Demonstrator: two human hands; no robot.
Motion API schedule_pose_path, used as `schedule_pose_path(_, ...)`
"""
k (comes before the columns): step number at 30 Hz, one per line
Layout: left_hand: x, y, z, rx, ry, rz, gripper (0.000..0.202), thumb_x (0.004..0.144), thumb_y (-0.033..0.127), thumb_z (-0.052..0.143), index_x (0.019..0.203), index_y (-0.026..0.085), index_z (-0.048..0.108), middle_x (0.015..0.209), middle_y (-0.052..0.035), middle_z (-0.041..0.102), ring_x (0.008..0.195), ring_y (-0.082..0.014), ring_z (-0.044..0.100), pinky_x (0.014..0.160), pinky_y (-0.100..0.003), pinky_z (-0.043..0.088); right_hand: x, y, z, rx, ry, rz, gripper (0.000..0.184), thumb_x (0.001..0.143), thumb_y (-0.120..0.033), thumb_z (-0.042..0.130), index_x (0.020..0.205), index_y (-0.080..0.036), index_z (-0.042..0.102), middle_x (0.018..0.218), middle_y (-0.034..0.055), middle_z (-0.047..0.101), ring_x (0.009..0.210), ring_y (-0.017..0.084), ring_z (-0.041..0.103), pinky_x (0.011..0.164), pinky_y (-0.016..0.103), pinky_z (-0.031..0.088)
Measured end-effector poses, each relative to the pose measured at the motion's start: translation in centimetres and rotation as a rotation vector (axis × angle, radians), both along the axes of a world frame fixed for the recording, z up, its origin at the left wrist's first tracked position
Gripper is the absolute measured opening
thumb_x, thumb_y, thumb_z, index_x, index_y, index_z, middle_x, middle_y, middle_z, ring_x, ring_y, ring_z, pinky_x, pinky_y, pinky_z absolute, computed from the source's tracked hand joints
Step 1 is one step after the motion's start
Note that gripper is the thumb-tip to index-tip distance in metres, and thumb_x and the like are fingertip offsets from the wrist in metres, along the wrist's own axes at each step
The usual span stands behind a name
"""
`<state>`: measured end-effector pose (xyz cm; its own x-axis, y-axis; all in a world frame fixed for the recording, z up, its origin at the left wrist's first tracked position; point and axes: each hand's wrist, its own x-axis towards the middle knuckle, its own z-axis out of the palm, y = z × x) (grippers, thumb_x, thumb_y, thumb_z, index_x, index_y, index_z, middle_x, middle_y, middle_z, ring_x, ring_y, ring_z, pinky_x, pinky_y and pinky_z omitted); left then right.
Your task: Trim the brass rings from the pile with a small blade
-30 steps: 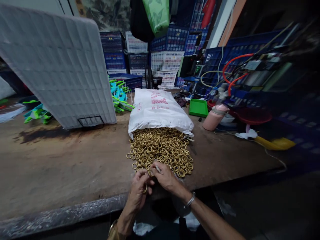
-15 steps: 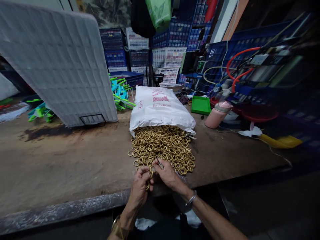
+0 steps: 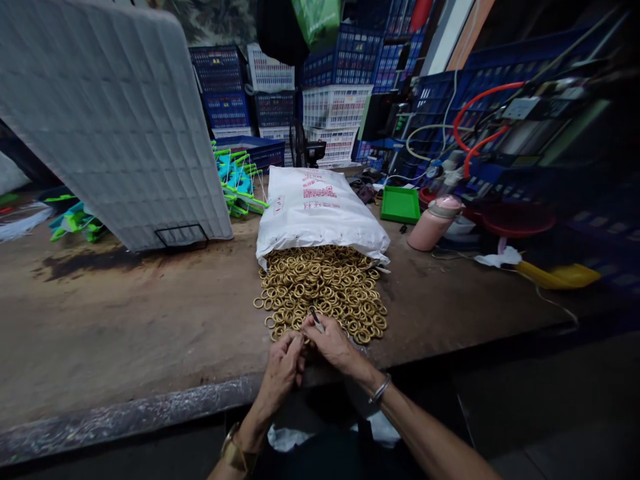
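Observation:
A heap of brass-coloured rings (image 3: 323, 290) spills from the open mouth of a white sack (image 3: 320, 210) onto the worn wooden bench (image 3: 125, 327). My left hand (image 3: 283, 370) is closed at the near edge of the heap, fingers pinched on a ring or rings. My right hand (image 3: 335, 343) is closed beside it, touching it, and grips a thin dark tool (image 3: 316, 319) that points into the rings. A metal bracelet is on my right wrist, a gold watch on my left.
A large grey quilted panel (image 3: 115, 127) leans at the back left. Green and blue plastic pieces (image 3: 237, 183) lie behind it. A green tray (image 3: 400, 203), a pink flask (image 3: 433, 223), a red bowl (image 3: 515, 223) and stacked crates (image 3: 333, 120) stand to the right and behind.
Both hands have stayed together at the heap's near edge, shifting slightly up and forward. The ring seen hanging under my left fingers no longer shows. The view tilted a little.

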<state>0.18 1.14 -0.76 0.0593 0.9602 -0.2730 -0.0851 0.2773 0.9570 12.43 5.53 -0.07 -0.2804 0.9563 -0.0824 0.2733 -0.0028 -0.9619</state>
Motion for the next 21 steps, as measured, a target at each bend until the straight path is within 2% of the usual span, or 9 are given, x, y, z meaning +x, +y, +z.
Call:
schedule_pose_path(4,0.4,0.1,0.1,-0.088,0.048,0.01,0.05,0.069,0.066,0.042,0.059,0.017,0.047,0.033,0.007,0.039,0.025,-0.0054,0.031,0.027,-0.016,0.024,0.2,-0.1,0.2,0.014,-0.025,-0.016,0.015,0.076,-0.028,0.045,0.074,-0.017,0.055,0.062,-0.0039,0.049,0.057,0.009,0.044,0.056,0.02,0.035)
schedule_pose_path(10,0.3,0.0,0.2,-0.134,-0.224,-0.028,0.042,0.07,0.057,0.05,0.06,0.017,0.046,0.035,0.0085,0.037,0.027,-0.0026,0.024,0.027,-0.014,0.018,0.1,-0.5,0.6,0.077,-0.026,-0.041,0.014,0.076,-0.027,0.047,0.079,-0.017,0.055,0.069,-0.0026,0.052,0.065,0.01,0.046,0.062,0.021,0.036)
schedule_pose_path(16,0.4,-0.3,0.7,-0.17,-0.408,0.0,0.032,0.067,0.045,0.062,0.076,0.017,0.049,0.05,0.007,0.048,0.031,-0.0021,0.032,0.028,-0.013,0.021,0.1,-0.6,0.5,0.065,0.011,-0.034,0.018,0.079,-0.032,0.044,0.078,-0.018,0.054,0.06,-0.0045,0.047,0.056,0.009,0.043,0.056,0.02,0.035)
schedule_pose_path(19,0.3,-0.5,0.5,-0.164,-0.44,0.039,0.033,0.067,0.042,0.063,0.082,0.017,0.049,0.051,0.0069,0.05,0.031,-0.0024,0.034,0.028,-0.012,0.023,0.4,-0.8,0.6,0.062,0.025,-0.067,0.022,0.081,-0.036,0.041,0.076,-0.018,0.052,0.056,-0.0054,0.044,0.051,0.009,0.04,0.052,0.02,0.034)
schedule_pose_path(21,0.2,-0.6,0.2,-0.148,-0.441,0.071,0.032,0.067,0.041,0.063,0.084,0.017,0.048,0.051,0.007,0.051,0.031,-0.0027,0.035,0.028,-0.012,0.024,0.6,-1.1,0.6,0.096,0.01,-0.064,0.022,0.082,-0.036,0.042,0.077,-0.018,0.053,0.059,-0.0045,0.047,0.054,0.009,0.042,0.054,0.02,0.035)
